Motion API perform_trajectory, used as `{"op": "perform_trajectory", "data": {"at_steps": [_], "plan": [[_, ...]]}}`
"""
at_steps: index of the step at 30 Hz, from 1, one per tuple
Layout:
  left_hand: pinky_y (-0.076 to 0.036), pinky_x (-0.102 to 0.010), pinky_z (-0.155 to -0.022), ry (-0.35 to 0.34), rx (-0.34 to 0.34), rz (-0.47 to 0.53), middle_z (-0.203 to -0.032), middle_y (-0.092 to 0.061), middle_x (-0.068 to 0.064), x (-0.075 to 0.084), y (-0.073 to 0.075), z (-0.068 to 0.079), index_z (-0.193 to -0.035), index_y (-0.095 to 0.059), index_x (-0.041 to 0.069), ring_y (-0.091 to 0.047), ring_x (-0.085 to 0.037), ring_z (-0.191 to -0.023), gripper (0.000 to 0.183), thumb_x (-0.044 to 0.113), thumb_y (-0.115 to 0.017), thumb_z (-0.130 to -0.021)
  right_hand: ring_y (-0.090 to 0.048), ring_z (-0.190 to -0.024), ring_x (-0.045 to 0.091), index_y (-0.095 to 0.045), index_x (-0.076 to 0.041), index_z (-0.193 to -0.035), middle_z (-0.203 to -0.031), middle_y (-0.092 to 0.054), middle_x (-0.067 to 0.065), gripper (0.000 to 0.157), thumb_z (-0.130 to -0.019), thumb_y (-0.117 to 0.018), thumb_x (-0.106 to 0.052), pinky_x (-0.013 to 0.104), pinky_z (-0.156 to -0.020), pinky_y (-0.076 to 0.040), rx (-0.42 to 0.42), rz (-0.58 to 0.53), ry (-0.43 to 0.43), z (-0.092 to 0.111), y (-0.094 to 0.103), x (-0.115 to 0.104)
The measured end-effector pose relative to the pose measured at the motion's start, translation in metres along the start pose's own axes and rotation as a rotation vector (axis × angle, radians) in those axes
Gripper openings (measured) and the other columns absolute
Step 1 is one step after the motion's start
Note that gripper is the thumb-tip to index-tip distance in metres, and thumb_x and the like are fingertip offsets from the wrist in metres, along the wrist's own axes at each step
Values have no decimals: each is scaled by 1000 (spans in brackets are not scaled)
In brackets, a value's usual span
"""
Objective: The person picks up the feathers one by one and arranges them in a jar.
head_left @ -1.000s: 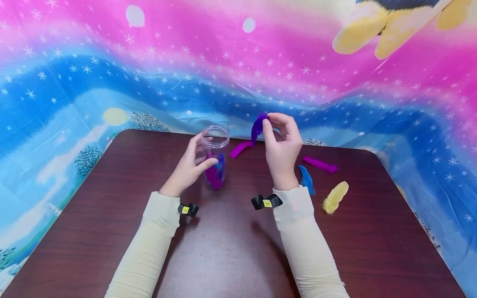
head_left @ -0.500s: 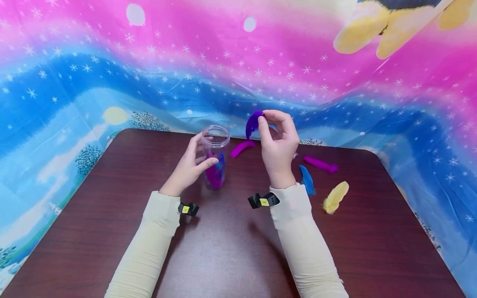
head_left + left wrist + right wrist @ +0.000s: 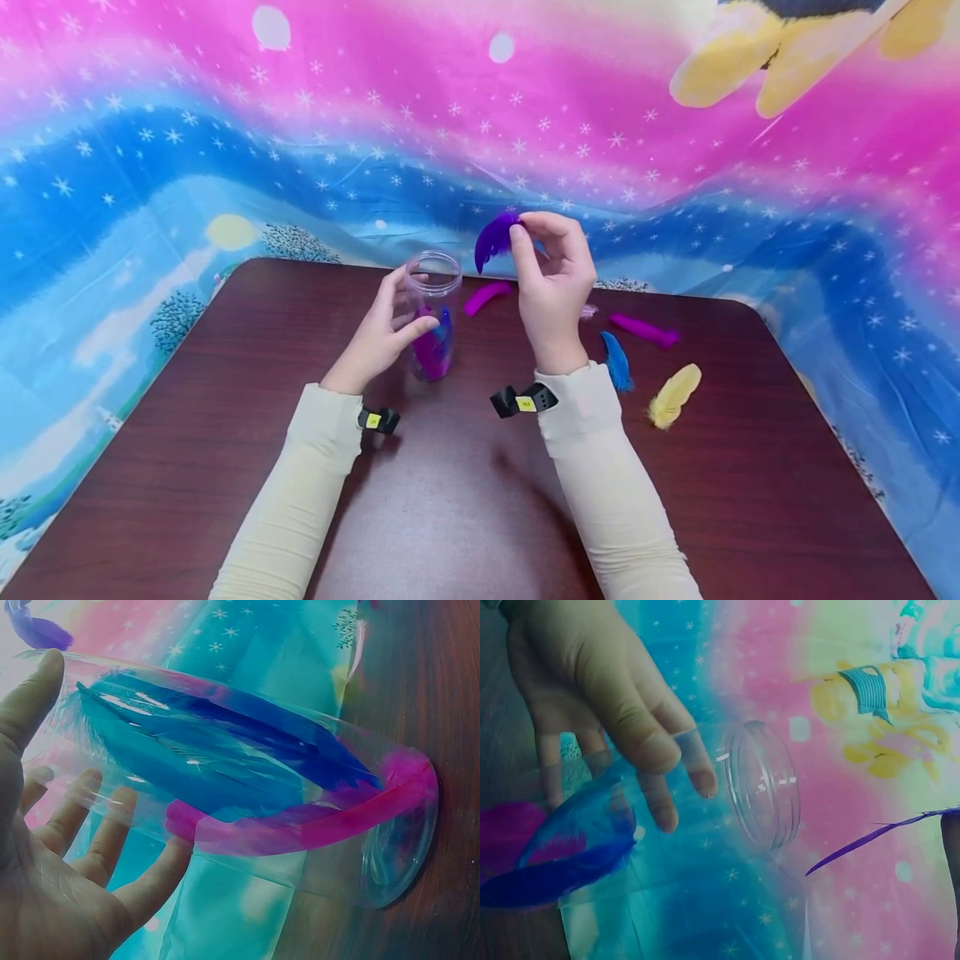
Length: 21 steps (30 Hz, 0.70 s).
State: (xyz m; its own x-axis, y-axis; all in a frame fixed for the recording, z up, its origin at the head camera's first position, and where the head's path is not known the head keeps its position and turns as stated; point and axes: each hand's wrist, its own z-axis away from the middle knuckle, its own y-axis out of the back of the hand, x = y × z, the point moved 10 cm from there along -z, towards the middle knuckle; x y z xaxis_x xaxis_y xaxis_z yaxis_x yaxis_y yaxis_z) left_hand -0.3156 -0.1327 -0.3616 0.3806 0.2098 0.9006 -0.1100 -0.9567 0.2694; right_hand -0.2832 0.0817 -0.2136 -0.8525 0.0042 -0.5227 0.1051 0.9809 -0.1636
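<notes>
A tall clear jar [image 3: 433,287] with an open threaded mouth stands upright on the table, and my left hand [image 3: 380,340] grips it around the side with thumb and fingers. Through its wall in the left wrist view I see a dark blue feather [image 3: 292,739], a teal feather [image 3: 180,761] and a magenta feather [image 3: 300,834]. My right hand [image 3: 553,292] pinches a purple feather [image 3: 493,240] between thumb and fingertips, above and to the right of the mouth. The feather's curved tip points down toward the jar, apart from it.
On the dark wood table [image 3: 450,517] lie a magenta feather [image 3: 487,297] behind the jar, another magenta feather [image 3: 643,330], a blue feather [image 3: 617,361], a yellow feather [image 3: 676,396] and a pale pink tuft [image 3: 588,311] partly behind my right hand. A patterned cloth [image 3: 360,108] hangs behind.
My right hand has moved left and slightly up with the purple feather, closer to the jar's mouth. The pale pink tuft has come into sight behind it. My left hand and the jar stay put.
</notes>
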Motion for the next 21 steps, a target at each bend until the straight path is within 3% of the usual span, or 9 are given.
{"op": "perform_trajectory", "data": {"at_steps": [9,13,17,21], "plan": [[-42,-57,-110,1,-7,-1,-152,-41,-14,-1,0,0,-158,-22,21,-47,-33,-135,80,17,-72,-96,-68,-93,18,-63,10,-104,-100,-66,8,13,-93,-67,5,25,-70,-57,16,-68,13,-2,-5,-2],[-42,-55,-111,14,-9,-2,-152,-42,-9,-1,0,1,-159,-22,23,-47,-31,-135,81,18,-73,-96,-68,-93,17,-63,9,-103,-99,-66,4,11,-92,-66,7,26,-73,-56,10,-116,-8,-1,-10,0],[-42,-55,-111,12,-13,17,-152,-41,-10,0,0,1,-159,-20,24,-47,-32,-135,83,16,-72,-96,-68,-94,15,-61,13,-103,-100,-66,1,13,-92,-64,11,27,-79,-57,-11,-149,-32,1,-16,1],[-42,-54,-111,14,-17,29,-152,-41,-11,0,-1,0,-160,-19,25,-47,-32,-135,84,15,-72,-96,-68,-96,15,-63,9,-104,-101,-66,2,12,-92,-65,9,27,-82,-58,-42,-156,-80,4,-22,6]]}}
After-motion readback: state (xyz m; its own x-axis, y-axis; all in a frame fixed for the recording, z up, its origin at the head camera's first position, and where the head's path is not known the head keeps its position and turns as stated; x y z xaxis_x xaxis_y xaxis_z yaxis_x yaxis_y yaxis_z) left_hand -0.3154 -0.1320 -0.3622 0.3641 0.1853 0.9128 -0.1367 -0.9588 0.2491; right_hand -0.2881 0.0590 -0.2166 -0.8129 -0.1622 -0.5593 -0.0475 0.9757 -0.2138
